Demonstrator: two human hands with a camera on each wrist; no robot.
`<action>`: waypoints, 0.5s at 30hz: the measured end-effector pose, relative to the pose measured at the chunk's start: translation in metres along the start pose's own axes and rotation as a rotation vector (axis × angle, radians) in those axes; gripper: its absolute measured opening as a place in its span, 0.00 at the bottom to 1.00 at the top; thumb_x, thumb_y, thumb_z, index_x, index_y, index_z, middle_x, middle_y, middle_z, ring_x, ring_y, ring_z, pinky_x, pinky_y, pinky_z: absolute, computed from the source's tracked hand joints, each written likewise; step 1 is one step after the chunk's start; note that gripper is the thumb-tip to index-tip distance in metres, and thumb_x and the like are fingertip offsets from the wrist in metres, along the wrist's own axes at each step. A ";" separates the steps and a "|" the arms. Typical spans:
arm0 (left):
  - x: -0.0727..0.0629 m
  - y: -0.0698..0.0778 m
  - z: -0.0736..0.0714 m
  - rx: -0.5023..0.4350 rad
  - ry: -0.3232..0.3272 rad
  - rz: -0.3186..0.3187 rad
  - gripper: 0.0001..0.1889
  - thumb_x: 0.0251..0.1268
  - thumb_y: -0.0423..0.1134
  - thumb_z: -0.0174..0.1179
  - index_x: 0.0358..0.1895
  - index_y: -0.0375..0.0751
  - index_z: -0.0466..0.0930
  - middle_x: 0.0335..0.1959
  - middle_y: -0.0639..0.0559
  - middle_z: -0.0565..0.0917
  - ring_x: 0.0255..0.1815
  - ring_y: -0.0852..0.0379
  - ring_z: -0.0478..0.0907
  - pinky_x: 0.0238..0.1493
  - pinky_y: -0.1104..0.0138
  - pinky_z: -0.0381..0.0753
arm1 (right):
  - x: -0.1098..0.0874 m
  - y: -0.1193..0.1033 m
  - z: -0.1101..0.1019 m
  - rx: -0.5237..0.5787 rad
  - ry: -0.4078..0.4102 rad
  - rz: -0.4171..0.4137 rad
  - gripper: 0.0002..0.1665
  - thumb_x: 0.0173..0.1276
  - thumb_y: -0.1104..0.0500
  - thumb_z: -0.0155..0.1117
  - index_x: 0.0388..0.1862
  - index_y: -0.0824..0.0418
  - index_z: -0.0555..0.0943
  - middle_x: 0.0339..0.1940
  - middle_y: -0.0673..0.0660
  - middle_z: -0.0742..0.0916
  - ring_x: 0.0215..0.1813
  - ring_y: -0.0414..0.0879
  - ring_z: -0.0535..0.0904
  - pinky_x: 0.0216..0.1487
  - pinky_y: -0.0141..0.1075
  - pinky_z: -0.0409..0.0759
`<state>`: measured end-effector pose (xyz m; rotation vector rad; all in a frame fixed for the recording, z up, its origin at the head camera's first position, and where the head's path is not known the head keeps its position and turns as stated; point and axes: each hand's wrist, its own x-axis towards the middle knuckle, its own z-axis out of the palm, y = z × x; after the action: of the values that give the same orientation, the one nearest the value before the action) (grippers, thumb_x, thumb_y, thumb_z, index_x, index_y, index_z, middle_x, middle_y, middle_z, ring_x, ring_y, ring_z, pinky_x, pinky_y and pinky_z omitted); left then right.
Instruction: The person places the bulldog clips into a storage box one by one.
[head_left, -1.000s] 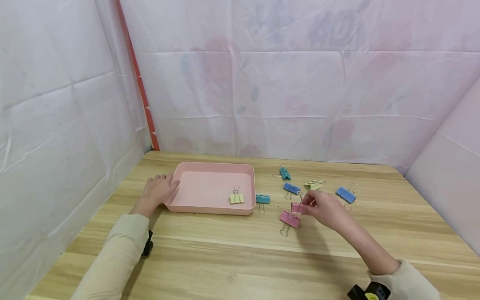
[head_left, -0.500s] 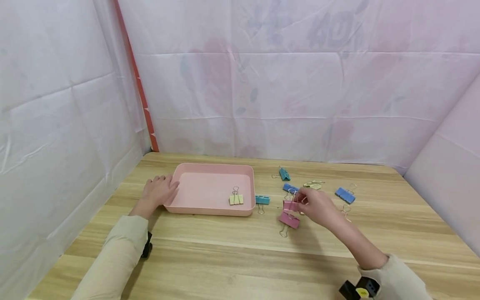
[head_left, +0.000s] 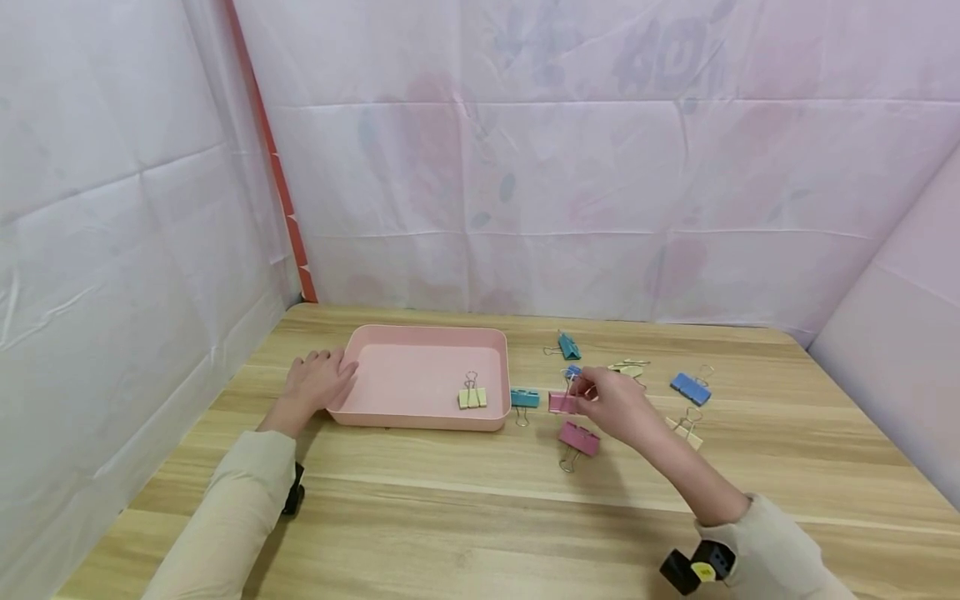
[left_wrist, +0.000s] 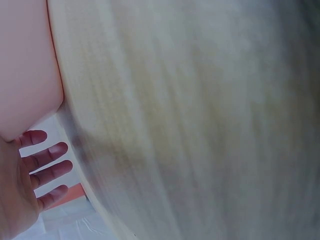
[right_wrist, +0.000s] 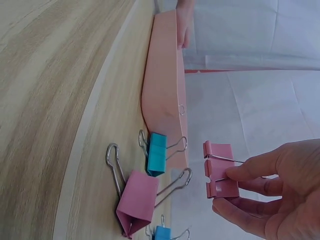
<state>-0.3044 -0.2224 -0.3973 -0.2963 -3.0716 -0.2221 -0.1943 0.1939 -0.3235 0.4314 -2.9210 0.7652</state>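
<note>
In the head view my right hand (head_left: 617,402) pinches a pink binder clip (head_left: 562,402) between thumb and fingers; the right wrist view shows this held clip (right_wrist: 221,171) raised above the table. A second pink binder clip (head_left: 579,438) lies on the wood just below it. My left hand (head_left: 321,382) rests on the left edge of a pink tray (head_left: 420,421), fingers extended, thumb over the rim. Inside the tray, near its right side, sits a pale yellow binder clip (head_left: 472,398). A teal binder clip (head_left: 525,398) lies right beside the tray's right wall.
Further binder clips lie around the right hand: a teal one (head_left: 569,346) at the back, a yellow one (head_left: 628,368), a blue one (head_left: 691,389), and a pale yellow one (head_left: 684,432) partly behind the forearm. White printed cloth (head_left: 480,192) stands behind the table (head_left: 450,517).
My right hand has moved left toward the tray with the pink binder clip pinched in it, uncovering a pale yellow clip near the forearm. The left hand stays on the tray's edge.
</note>
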 end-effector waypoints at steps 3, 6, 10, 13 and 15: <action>0.000 0.000 -0.001 0.002 0.000 0.003 0.28 0.72 0.52 0.36 0.61 0.30 0.63 0.54 0.30 0.70 0.56 0.33 0.63 0.54 0.41 0.57 | 0.002 -0.002 0.002 0.004 0.006 -0.004 0.02 0.57 0.69 0.62 0.30 0.66 0.78 0.28 0.54 0.81 0.33 0.49 0.78 0.31 0.39 0.76; 0.000 0.000 -0.001 0.005 0.001 0.005 0.28 0.72 0.52 0.36 0.61 0.30 0.63 0.54 0.30 0.70 0.56 0.33 0.63 0.54 0.41 0.57 | 0.004 -0.005 0.004 0.015 0.004 -0.003 0.02 0.57 0.69 0.63 0.30 0.66 0.78 0.28 0.54 0.81 0.33 0.49 0.78 0.31 0.39 0.76; 0.001 0.000 -0.001 0.005 0.002 0.006 0.28 0.72 0.52 0.36 0.61 0.30 0.63 0.54 0.30 0.70 0.55 0.33 0.64 0.54 0.41 0.57 | 0.008 -0.007 0.008 0.023 0.008 -0.005 0.02 0.57 0.69 0.63 0.29 0.65 0.78 0.28 0.54 0.81 0.33 0.48 0.78 0.31 0.39 0.76; 0.000 0.000 0.000 -0.001 -0.004 0.002 0.28 0.72 0.52 0.36 0.61 0.30 0.62 0.54 0.30 0.70 0.56 0.33 0.63 0.54 0.41 0.56 | 0.010 -0.008 0.011 0.029 0.016 -0.011 0.03 0.57 0.70 0.62 0.28 0.64 0.78 0.27 0.53 0.81 0.32 0.47 0.78 0.30 0.38 0.76; 0.000 0.000 0.000 -0.004 -0.009 0.000 0.28 0.72 0.52 0.36 0.62 0.30 0.62 0.55 0.30 0.70 0.56 0.33 0.63 0.54 0.41 0.56 | 0.011 -0.009 0.014 0.039 0.022 -0.014 0.04 0.56 0.70 0.62 0.28 0.64 0.78 0.26 0.53 0.81 0.32 0.47 0.78 0.28 0.37 0.76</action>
<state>-0.3047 -0.2228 -0.3973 -0.2978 -3.0804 -0.2278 -0.2024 0.1767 -0.3296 0.4439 -2.8842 0.8210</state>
